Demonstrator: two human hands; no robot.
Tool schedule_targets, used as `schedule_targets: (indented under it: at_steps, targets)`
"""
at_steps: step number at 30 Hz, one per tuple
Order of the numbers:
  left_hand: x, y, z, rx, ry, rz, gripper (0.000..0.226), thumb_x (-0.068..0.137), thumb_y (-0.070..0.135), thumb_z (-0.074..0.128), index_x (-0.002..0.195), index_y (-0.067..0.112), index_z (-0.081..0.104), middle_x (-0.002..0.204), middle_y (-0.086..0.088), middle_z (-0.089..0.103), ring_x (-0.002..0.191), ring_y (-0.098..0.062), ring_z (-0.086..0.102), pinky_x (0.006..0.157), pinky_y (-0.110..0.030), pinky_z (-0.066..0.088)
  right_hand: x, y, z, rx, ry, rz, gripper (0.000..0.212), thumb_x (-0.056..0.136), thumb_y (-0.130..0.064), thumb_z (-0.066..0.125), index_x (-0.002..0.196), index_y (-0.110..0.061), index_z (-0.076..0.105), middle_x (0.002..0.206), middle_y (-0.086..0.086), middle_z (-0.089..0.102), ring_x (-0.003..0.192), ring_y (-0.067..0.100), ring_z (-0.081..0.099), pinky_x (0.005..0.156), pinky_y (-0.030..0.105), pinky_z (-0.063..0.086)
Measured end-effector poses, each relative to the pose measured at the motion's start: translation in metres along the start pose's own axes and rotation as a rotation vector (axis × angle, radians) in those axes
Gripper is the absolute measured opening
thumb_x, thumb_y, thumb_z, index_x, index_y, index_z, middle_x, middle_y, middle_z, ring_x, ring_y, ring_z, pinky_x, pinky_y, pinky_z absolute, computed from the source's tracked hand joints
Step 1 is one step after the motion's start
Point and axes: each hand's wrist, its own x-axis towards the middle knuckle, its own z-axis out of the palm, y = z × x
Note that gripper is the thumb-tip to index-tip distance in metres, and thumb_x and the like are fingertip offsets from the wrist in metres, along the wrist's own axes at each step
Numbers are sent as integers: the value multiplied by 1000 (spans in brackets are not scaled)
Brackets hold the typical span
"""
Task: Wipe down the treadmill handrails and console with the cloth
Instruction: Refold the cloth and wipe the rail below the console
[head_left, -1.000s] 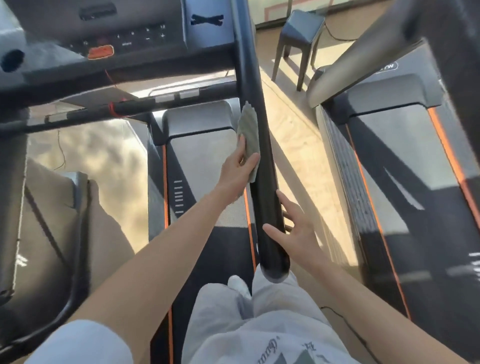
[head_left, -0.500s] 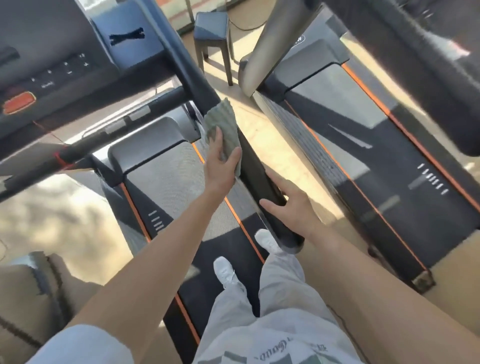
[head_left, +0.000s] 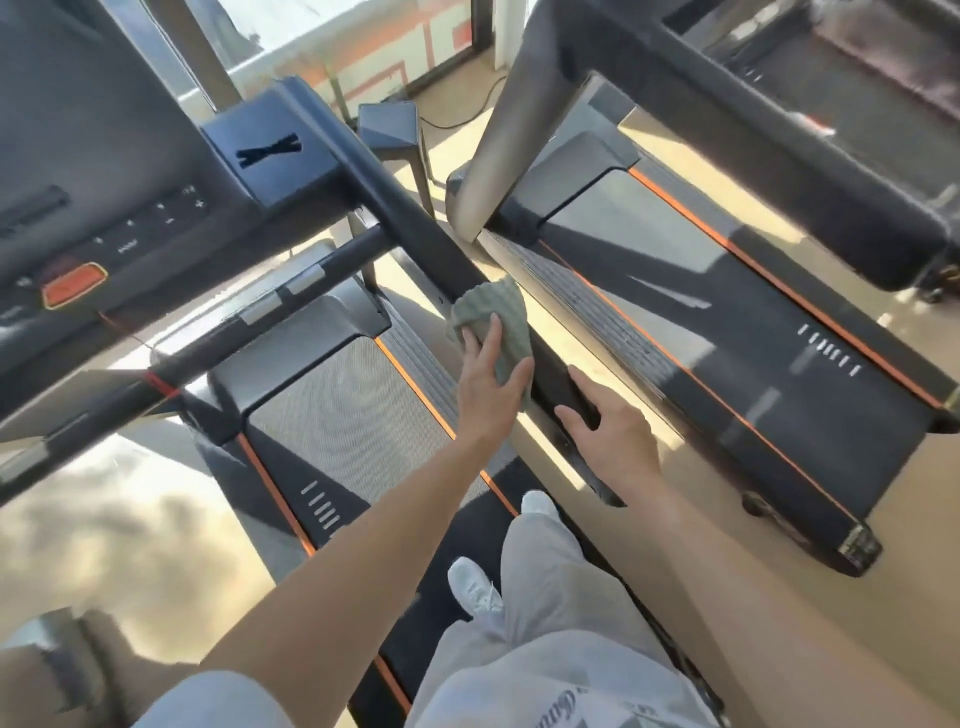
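Now, left hand (head_left: 491, 387): flat, fingers (head_left: 489, 338) straight, pressing cloth (head_left: 501, 309) onto handrail (head_left: 421, 228).
Right hand (head_left: 621, 441): relaxed, fingers resting on same handrail, just beside cloth.

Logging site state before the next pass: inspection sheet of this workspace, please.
Surface: right handrail black, glossy; console untouched by either hand.
Job's things: green cloth pressed against the handrail.
Clutter: nothing seen.
Grippers: left hand presses the cloth with flat fingers; right hand rests on the handrail's near end.
Cables: red cord wound on the crossbar below the console; black cable on the floor by the stool.
Surroundings: stool, second treadmill on the right.
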Motion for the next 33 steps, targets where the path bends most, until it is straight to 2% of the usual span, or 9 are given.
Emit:
schedule_targets:
  at_steps: [5, 9, 12, 15, 18, 22, 27, 30, 33]
  targets:
    - [53, 10, -30, 7, -7, -4, 71, 100, 37, 63, 160, 36, 26, 171, 8, -11, 157, -23, 2, 126, -51, 18, 0, -13, 6, -31, 53, 58, 53, 98, -42, 62, 149, -35, 48, 140, -9, 60, 129, 19, 55, 105, 41, 49]
    - [94, 12, -46, 190, 7, 64, 54, 103, 39, 55, 155, 31, 41, 172, 4, -2, 157, -31, -6, 124, -53, 7, 13, -29, 19, -71, 141, 72, 53, 94, -38, 70, 143, -23, 55, 131, -1, 65, 119, 22, 61, 100, 40, 53]
    - [114, 9, -62, 379, 25, 199, 43, 107, 37, 46, 149, 24, 51, 170, -1, 15, 156, -37, -3, 123, -52, 11, 40, -48, 35, -109, 167, 25, 56, 89, -33, 77, 139, -20, 56, 129, 1, 63, 117, 21, 60, 98, 41, 54]
    - [142, 4, -87, 596, -57, 377, 47, 110, 38, 40, 152, 18, 47, 166, -5, 26, 157, -32, 6, 126, -54, 17, 79, -75, 56, -104, 189, -98, 62, 88, -25, 77, 144, -19, 50, 142, 3, 53, 128, 22, 52, 105, 44, 50]
    - [170, 2, -112, 793, -126, 518, 53, 111, 43, 31, 156, 16, 37, 167, -7, 25, 157, -27, 10, 128, -48, 12, 116, -111, 71, 14, 221, -229, 59, 90, -13, 72, 146, -15, 50, 148, 5, 49, 136, 20, 44, 114, 37, 41]
    - [193, 1, -139, 903, -147, 582, 68, 107, 53, 18, 158, 11, 32, 167, -12, 23, 156, -27, 11, 126, -48, 22, 164, -146, 88, 60, 188, -363, 54, 92, -3, 65, 144, -6, 52, 152, 9, 49, 142, 21, 43, 118, 36, 38]
    - [198, -11, -170, 905, -68, 641, 58, 108, 38, 41, 155, 3, 37, 162, -17, 34, 152, -30, 26, 116, -43, 42, 207, -164, 107, -85, 157, -529, 50, 92, -5, 67, 141, -7, 57, 145, 10, 57, 137, 26, 51, 117, 38, 38]
    - [189, -31, -188, 869, 7, 500, 59, 101, 27, 60, 150, 0, 44, 155, -18, 45, 141, -34, 48, 102, -43, 53, 217, -173, 114, -176, 231, -590, 48, 86, -7, 72, 134, -9, 63, 128, 10, 65, 121, 30, 59, 102, 45, 50]
    - [190, -36, -198, 850, 40, 503, 51, 94, 21, 71, 138, -2, 58, 137, -16, 64, 122, -33, 62, 96, -42, 57, 223, -185, 118, -287, 283, -630, 45, 87, -19, 72, 131, -13, 65, 114, 9, 63, 106, 30, 57, 88, 44, 51]
